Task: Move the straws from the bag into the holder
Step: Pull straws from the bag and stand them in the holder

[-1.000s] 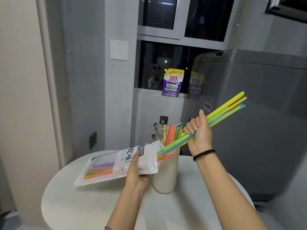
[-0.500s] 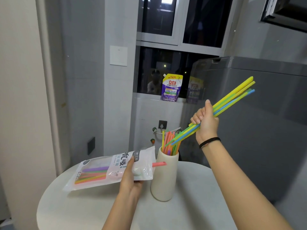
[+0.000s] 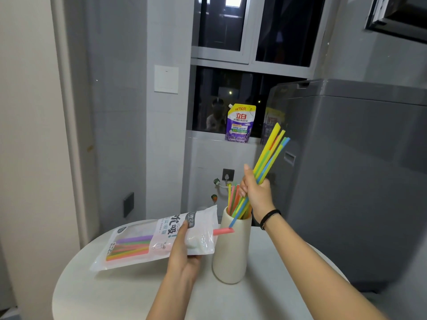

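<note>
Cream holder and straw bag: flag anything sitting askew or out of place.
One blue straw from the bundle in the right hand has slipped outside the cream cylindrical holder, over its rim. A pink straw pokes out of the clear plastic straw bag held by the left hand.

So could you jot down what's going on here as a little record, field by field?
left hand: holds the straw bag over the table
right hand: grips a bunch of straws, lower ends going into the holder
holder contents: several straws already standing inside
bag contents: more coloured straws; a pink straw pokes out of its open end
blue straw: its lower tip looks outside the holder's rim
</note>
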Demonstrator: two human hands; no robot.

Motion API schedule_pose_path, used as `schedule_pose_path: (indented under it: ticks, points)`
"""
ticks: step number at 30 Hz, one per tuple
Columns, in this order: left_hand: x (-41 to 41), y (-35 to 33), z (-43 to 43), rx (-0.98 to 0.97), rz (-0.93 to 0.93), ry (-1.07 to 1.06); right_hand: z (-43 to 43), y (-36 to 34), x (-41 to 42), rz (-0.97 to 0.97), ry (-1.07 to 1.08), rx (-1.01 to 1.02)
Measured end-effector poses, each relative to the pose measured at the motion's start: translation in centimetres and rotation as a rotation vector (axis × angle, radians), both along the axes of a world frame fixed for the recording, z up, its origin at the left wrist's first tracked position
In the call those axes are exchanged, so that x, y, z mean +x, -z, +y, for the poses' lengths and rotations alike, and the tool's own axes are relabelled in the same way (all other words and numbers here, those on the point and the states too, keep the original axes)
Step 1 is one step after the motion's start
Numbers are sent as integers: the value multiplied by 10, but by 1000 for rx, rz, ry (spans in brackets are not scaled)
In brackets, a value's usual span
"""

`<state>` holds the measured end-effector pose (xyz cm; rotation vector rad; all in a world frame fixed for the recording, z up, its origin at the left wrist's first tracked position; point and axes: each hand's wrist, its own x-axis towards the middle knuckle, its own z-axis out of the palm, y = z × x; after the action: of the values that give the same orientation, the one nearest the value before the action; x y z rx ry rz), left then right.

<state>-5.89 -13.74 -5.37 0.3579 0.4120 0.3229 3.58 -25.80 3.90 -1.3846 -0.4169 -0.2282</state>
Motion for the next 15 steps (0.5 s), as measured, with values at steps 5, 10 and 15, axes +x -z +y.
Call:
schedule_pose_path:
  ticks: [5, 10, 15]
  points:
    - [-2, 0, 3, -17, -6, -9, -3, -5, 3, 58, 47, 88]
    - [-2, -1, 3, 3, -6, -13, -9, -22, 10, 45, 131, 155]
    - [-3, 0, 1, 24, -7, -3, -15, -26, 14, 44, 193, 155]
